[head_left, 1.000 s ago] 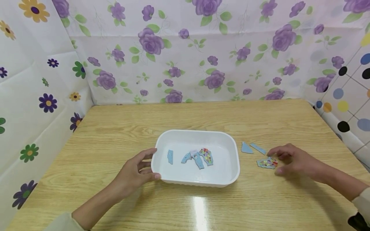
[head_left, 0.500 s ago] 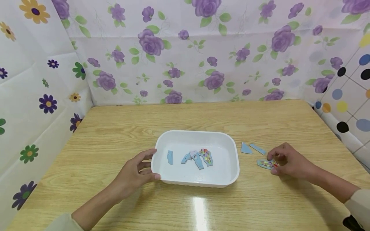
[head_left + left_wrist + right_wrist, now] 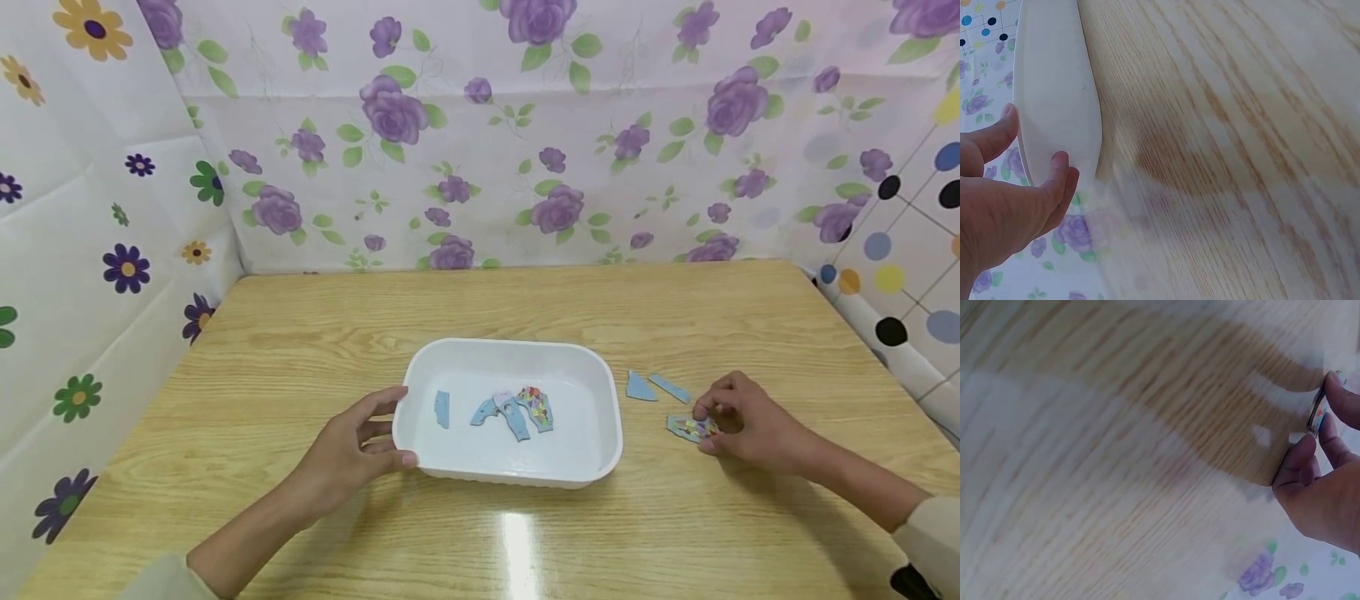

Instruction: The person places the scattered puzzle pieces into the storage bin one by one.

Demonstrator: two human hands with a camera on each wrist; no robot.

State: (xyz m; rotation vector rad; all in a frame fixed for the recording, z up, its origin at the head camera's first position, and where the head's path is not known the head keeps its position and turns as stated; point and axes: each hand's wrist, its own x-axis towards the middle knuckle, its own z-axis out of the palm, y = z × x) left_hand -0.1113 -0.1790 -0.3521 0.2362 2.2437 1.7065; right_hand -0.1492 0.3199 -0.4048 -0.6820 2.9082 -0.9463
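Observation:
In the head view a white plastic basin (image 3: 510, 460) sits on the wooden table. My left hand (image 3: 337, 458) holds its left end, thumb at the near corner; the left wrist view has those fingertips (image 3: 1060, 164) against the outer wall. To the right, my right hand (image 3: 757, 429) pinches a light blue puzzle piece with a colourful print (image 3: 684, 427) by its right end, low over the tabletop. The right wrist view shows that puzzle piece (image 3: 1317, 412) almost edge-on between thumb and fingers. Fingers hide part of it.
Inside the basin lie a narrow blue piece (image 3: 442, 409) and several overlapping pieces (image 3: 513, 417), one brightly printed. A triangular blue piece (image 3: 640, 387) and a blue strip (image 3: 670, 387) lie between basin and right hand. Flowered sheets (image 3: 465, 150) stand behind the table.
My right hand has moved slightly left and its thumb and fingers have closed on the printed puzzle piece. The left hand and basin stay in place.

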